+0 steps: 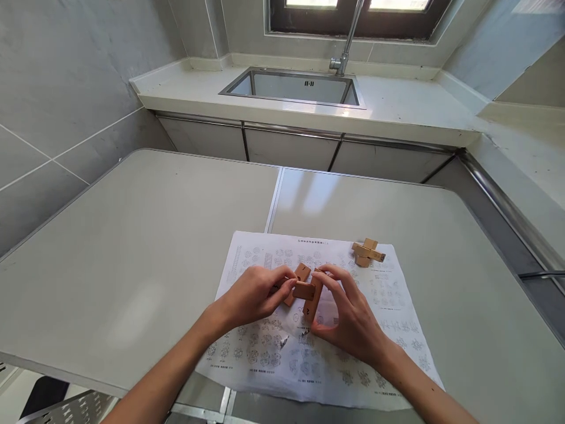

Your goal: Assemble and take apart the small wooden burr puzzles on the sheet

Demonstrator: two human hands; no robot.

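Observation:
Between thumb and fingers, my left hand (258,294) pinches a short wooden puzzle piece (303,290). My right hand (351,312) grips a longer wooden puzzle piece marked "2" (311,306) by its two ends, thumb at the near end and fingertips at the far end. The short piece's right end meets the longer piece; whether they interlock I cannot tell. Another wooden piece marked "1" (302,272) lies behind the short piece, partly covered by it and by my left fingers. Under both hands is a printed instruction sheet (282,377) with rows of puzzle drawings and a small tear.
A joined wooden puzzle (368,252) stands on the sheet's far right corner. The sheet lies across the seam of a pale folding table (110,235). Beyond the table is a counter (397,112) with a sink (291,88) and a faucet (346,47). Tiled wall (66,88) borders the left.

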